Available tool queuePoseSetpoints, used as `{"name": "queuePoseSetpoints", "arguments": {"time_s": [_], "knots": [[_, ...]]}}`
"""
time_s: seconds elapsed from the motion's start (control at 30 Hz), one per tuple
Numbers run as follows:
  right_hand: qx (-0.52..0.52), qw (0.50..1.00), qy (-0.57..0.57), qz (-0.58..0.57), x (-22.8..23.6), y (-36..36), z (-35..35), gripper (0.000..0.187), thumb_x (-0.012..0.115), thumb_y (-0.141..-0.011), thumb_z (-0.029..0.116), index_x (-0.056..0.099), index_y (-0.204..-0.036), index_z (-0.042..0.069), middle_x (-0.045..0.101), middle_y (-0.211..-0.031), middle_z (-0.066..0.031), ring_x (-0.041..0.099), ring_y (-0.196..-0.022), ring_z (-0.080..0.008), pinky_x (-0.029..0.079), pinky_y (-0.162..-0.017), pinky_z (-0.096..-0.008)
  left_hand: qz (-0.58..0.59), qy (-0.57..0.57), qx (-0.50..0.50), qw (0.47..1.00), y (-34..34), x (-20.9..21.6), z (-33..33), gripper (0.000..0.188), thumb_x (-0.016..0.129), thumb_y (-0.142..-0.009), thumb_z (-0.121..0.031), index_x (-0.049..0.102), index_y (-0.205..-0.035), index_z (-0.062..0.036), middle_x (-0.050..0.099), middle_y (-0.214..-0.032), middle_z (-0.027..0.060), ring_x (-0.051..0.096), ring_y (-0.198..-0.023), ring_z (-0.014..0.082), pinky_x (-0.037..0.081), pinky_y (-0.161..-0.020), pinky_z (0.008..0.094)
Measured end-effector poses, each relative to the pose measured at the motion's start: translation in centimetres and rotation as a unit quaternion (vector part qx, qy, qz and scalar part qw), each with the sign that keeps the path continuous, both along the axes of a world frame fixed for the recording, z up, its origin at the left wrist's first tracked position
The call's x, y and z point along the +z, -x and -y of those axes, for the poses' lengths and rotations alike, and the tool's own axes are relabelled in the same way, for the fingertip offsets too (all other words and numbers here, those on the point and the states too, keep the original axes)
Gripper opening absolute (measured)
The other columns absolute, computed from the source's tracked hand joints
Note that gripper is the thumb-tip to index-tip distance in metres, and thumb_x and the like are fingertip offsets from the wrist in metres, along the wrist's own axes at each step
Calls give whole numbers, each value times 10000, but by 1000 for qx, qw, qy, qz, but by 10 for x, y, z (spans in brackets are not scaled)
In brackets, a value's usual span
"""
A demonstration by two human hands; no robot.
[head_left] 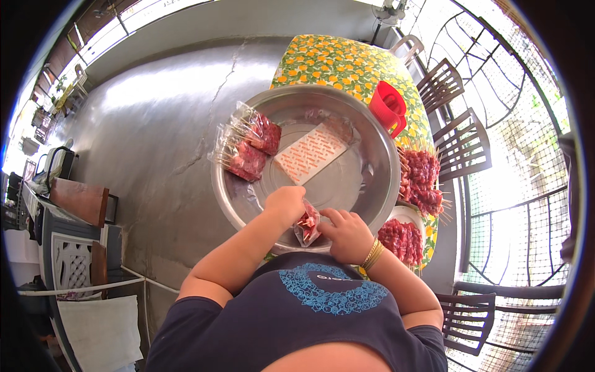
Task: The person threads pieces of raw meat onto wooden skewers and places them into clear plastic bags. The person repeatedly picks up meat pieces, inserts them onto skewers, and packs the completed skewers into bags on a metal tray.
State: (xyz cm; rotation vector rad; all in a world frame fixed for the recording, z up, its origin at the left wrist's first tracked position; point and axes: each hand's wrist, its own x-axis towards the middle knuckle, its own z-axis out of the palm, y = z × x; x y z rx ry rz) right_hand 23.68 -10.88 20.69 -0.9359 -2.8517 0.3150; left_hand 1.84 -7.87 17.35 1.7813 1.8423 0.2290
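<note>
A clear plastic bag [307, 230] with skewers of raw red meat in it is held over the near rim of a wide metal basin [376, 186]. My left hand [286, 203] is closed on the bag's left side, its fingertips partly hidden. From the right, my right hand [348, 234] pinches the bag's edge with thumb and forefinger. Bagged meat skewers [248, 162] lie at the basin's left rim, sticks pointing left. In the basin rests a stack of white plastic bags with orange print [315, 150].
The basin stands on a table with a lemon-patterned cloth [334, 59]. To its right are a red pitcher [388, 111], a pile of raw meat skewers [421, 180] and more skewers [401, 240] on a white plate. Brown chairs [462, 146] line the right side.
</note>
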Motion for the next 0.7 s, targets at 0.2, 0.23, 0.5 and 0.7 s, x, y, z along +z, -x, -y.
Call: {"name": "queuePoseSetpoints", "arguments": {"time_s": [0.2, 0.23, 0.5, 0.7], "knots": [[11, 998, 0, -67, -13, 15, 13, 322, 794, -715, 256, 681, -1008, 186, 518, -1356, -110, 572, -1139, -325, 471, -951, -454, 65, -26, 11, 997, 11, -4, 2, 215, 599, -847, -161, 613, -1053, -102, 692, -886, 214, 666, -880, 414, 504, -757, 501], [11, 998, -9, -69, -16, 17, 14, 280, 786, -725, 251, 686, -978, 183, 519, -1354, -113, 571, -1144, -327, 471, -949, -457, 90, -25, 16, 995, 14, -3, 1, 226, 598, -854, -165, 610, -1072, -108, 691, -889, 217, 667, -876, 414, 504, -754, 501], [-19, 990, -115, -80, -5, -1, -3, 103, 692, -767, 185, 662, -855, 141, 597, -1232, -54, 566, -1105, -257, 463, -932, -412, -54, -105, -160, 980, 26, 21, 8, 120, 601, -845, -119, 658, -902, -30, 694, -851, 212, 682, -886, 406, 532, -777, 496], [124, 989, -74, -4, -3, 3, -4, 135, 623, -756, 162, 609, -890, 165, 612, -921, 41, 577, -922, -180, 472, -810, -337, -59, -86, -230, 968, 26, 30, 12, 135, 556, -866, -108, 657, -902, -27, 698, -899, 214, 673, -890, 404, 524, -757, 491]]}}
